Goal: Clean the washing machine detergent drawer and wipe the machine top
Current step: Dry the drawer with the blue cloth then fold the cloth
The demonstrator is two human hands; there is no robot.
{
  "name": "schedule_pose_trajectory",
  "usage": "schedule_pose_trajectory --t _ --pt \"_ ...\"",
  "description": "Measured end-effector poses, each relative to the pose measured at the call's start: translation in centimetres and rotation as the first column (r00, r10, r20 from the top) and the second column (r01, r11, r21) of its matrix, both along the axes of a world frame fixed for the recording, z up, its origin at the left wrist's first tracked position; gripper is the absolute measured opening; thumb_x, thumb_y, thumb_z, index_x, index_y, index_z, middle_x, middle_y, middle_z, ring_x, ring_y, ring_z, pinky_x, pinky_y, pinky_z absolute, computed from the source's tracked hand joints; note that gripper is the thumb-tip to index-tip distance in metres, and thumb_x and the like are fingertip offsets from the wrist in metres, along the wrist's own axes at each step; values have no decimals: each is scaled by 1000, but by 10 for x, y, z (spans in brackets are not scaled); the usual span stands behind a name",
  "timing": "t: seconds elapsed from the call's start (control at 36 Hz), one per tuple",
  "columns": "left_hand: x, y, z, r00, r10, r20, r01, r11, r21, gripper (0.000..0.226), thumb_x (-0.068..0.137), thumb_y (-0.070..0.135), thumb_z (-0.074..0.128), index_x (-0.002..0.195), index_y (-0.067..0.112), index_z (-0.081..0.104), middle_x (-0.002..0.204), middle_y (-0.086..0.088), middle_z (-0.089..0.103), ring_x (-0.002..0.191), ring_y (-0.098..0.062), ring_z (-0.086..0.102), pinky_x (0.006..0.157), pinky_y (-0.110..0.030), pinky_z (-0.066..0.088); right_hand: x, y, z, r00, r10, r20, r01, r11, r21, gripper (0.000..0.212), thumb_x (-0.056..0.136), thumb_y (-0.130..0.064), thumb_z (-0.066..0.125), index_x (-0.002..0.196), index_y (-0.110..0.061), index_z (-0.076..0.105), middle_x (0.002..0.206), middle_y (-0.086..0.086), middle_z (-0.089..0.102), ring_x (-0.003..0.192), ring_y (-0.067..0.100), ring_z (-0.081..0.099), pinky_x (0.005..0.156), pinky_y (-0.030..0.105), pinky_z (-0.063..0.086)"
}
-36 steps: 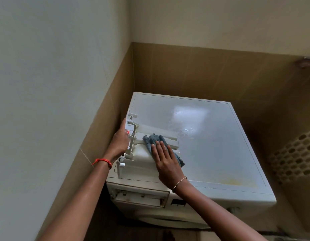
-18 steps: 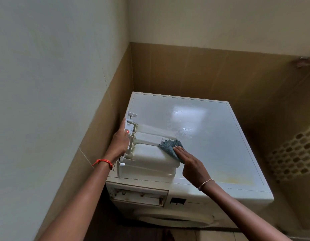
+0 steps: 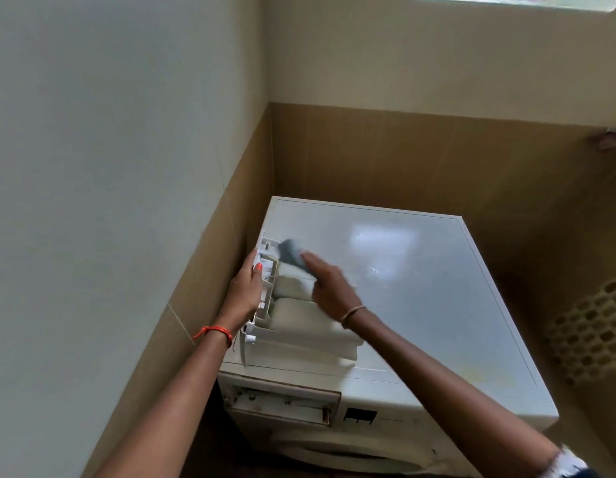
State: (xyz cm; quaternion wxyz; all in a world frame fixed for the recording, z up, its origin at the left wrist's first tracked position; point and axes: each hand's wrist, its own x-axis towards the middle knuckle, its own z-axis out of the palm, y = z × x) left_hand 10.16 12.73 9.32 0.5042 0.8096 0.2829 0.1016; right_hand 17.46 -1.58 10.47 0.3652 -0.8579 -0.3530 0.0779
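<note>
The white detergent drawer [image 3: 299,326] lies pulled out on the left part of the washing machine top [image 3: 437,270]. My left hand [image 3: 246,289] grips its left side wall near the far end. My right hand [image 3: 329,288], blurred by motion, holds a grey-blue cloth [image 3: 291,253] against the drawer's far end; how its fingers lie on the cloth is unclear. The empty drawer slot [image 3: 282,403] gapes in the machine's front panel below.
The machine stands in a corner, with a wall close on the left and brown tiles [image 3: 403,157] behind. A perforated beige basket [image 3: 596,332] stands to the right. A window edge shows at the top right.
My right hand has swept the cloth from the drawer's right edge to its far left end. My left hand keeps its hold. The camera has tilted upward.
</note>
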Motion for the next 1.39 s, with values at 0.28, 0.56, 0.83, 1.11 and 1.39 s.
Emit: schedule_pose_trajectory --t 0.28,0.56,0.83,1.11,1.39 --pt "1 5 -2 1000 -7 14 7 1000 -28 44 103 18 27 147 20 25 149 -4 35 132 -18 36 92 -15 26 -22 18 -36 915 303 266 -114 828 -550 68 91 4 30 148 -5 -6 157 13 -5 145 25 -5 117 50 8" --pt "-1 4 -1 999 -21 -26 21 1000 5 46 103 17 26 148 26 20 153 -2 28 130 -18 39 92 -16 29 18 -55 -49 935 247 253 -118 893 -434 75 83 12 31 149 -17 12 157 2 8 145 15 6 118 31 15" --pt "2 3 -4 999 -28 -31 28 999 23 48 103 15 27 149 28 21 150 -5 34 73 11 36 48 6 32 30 -106 -65 979 137 151 -90 955 -284 85 76 23 33 144 -24 14 148 -16 13 138 0 11 112 14 17" --pt "3 5 -2 999 -27 -46 25 999 -34 45 103 17 27 147 28 23 142 0 40 110 -15 52 84 -21 37 45 -131 -18 705 -311 -638 394 919 -13 41 83 14 29 101 2 63 71 26 62 48 33 60 37 27 46" --pt "34 16 9 983 -20 -185 28 999 41 48 100 34 35 142 11 28 141 -14 44 121 -29 47 93 -33 36 54 -44 16 923 -79 -377 126 987 100 57 86 12 36 137 -11 44 92 -2 63 51 -3 57 51 12 48"
